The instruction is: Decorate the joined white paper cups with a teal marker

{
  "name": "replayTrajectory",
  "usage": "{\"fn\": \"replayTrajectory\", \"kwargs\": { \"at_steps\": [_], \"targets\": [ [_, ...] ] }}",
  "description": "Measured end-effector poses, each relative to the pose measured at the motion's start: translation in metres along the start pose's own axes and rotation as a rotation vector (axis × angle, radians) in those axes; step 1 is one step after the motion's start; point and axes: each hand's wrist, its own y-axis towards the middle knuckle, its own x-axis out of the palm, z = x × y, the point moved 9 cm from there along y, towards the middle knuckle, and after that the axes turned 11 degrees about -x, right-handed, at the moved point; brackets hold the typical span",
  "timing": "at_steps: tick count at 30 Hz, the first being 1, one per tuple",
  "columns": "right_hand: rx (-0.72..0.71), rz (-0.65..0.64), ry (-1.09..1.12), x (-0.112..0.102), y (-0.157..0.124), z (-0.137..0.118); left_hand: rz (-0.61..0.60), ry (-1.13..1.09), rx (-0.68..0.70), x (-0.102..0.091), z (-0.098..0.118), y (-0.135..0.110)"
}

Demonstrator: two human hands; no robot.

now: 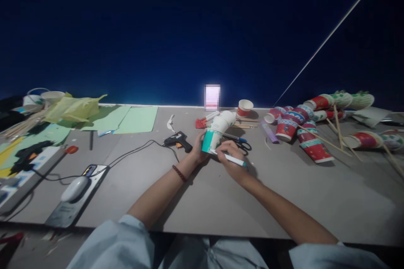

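My left hand [198, 150] is closed round a stack of paper cups [217, 129] with a teal and white pattern, lying tilted on the grey table [202, 201]. My right hand [231, 157] pinches a white pen with a teal cap [232, 159], its tip against the lowest cup. A red bead bracelet [179, 173] sits on my left wrist. Black scissors [244, 146] lie just behind my right hand.
A black glue gun [177, 140] with a cable lies left of the cups. At the right are several red patterned paper cups [311, 141] and wooden sticks [339, 132]. Green paper sheets [126, 119] lie at the back left, a mouse [75, 188] and power strip [28, 176] at the near left.
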Motion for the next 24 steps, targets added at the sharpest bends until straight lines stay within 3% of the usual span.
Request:
{"fn": "replayTrajectory", "kwargs": {
  "at_steps": [10, 24],
  "targets": [
    [-0.044, 0.007, 0.032, -0.0005, 0.0015, -0.0062, 0.038, -0.007, 0.012, -0.0038, 0.001, -0.0002],
    [-0.009, 0.024, 0.019, -0.0016, 0.0003, 0.0007, -0.008, 0.008, 0.007, 0.0022, 0.0007, -0.0014]
  ]
}}
